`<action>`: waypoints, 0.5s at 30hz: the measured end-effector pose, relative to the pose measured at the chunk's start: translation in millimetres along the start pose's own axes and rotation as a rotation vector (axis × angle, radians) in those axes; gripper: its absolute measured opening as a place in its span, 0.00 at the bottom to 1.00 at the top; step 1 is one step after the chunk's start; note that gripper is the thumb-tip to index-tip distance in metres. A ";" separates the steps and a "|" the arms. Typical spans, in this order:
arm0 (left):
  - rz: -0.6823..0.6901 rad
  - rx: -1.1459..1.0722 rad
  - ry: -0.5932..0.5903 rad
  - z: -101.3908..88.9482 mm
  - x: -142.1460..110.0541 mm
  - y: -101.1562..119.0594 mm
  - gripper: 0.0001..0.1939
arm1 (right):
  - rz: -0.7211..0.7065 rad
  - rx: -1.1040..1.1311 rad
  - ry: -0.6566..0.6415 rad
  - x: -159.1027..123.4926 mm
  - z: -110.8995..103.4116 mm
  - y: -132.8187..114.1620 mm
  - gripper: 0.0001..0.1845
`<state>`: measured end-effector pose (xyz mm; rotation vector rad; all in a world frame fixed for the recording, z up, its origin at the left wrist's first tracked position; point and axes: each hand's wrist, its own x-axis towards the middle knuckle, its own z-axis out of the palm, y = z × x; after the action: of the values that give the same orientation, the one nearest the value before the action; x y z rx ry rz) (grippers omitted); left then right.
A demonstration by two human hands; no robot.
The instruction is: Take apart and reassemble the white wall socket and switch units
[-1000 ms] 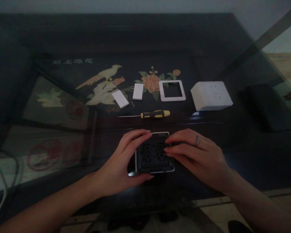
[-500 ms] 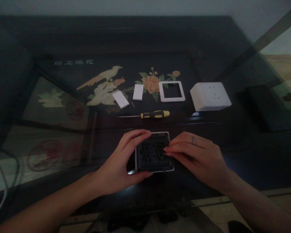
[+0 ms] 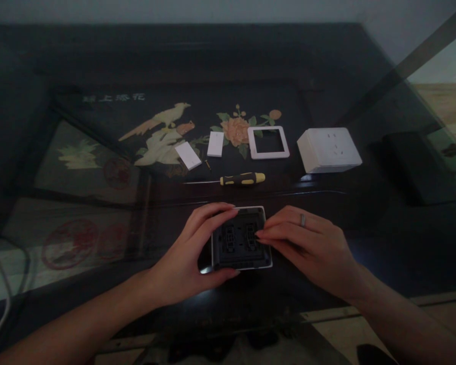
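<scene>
A square wall switch point(image 3: 240, 248) with a dark inner face and a pale rim lies at the table's near side. My left hand point(image 3: 197, 253) grips it from the left, fingers at its far edge and thumb along its near edge. My right hand point(image 3: 307, 248), with a ring on one finger, is closed in a pinch at the right one of two black mechanisms on its face. Whatever may be between those fingertips is hidden. Beyond the switch lies a yellow and black screwdriver point(image 3: 243, 179), its shaft pointing left.
Farther back are two white rocker caps point(image 3: 215, 144), a small screw point(image 3: 207, 165), a white square frame point(image 3: 253, 143) and a white socket block point(image 3: 330, 147). A dark object point(image 3: 418, 167) sits at the right. A white cable point(image 3: 5, 289) runs along the left edge.
Almost nothing differs. Both hands keep their hold at the switch, and the whole view has shifted very slightly.
</scene>
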<state>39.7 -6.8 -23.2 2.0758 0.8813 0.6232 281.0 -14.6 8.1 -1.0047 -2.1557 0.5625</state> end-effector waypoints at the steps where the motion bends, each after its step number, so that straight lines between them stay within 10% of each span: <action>1: 0.000 0.005 -0.001 0.5 -0.2 -0.3 0.39 | 0.000 -0.003 -0.002 0.0 -0.1 -0.2 0.06; 15: -0.011 0.014 -0.007 -1.3 -0.4 1.1 0.38 | -0.022 -0.021 -0.014 -0.6 -0.7 -0.6 0.07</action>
<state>39.0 -7.0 -21.5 2.0835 0.8949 0.6056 281.5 -15.4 8.7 -0.9900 -2.1864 0.5384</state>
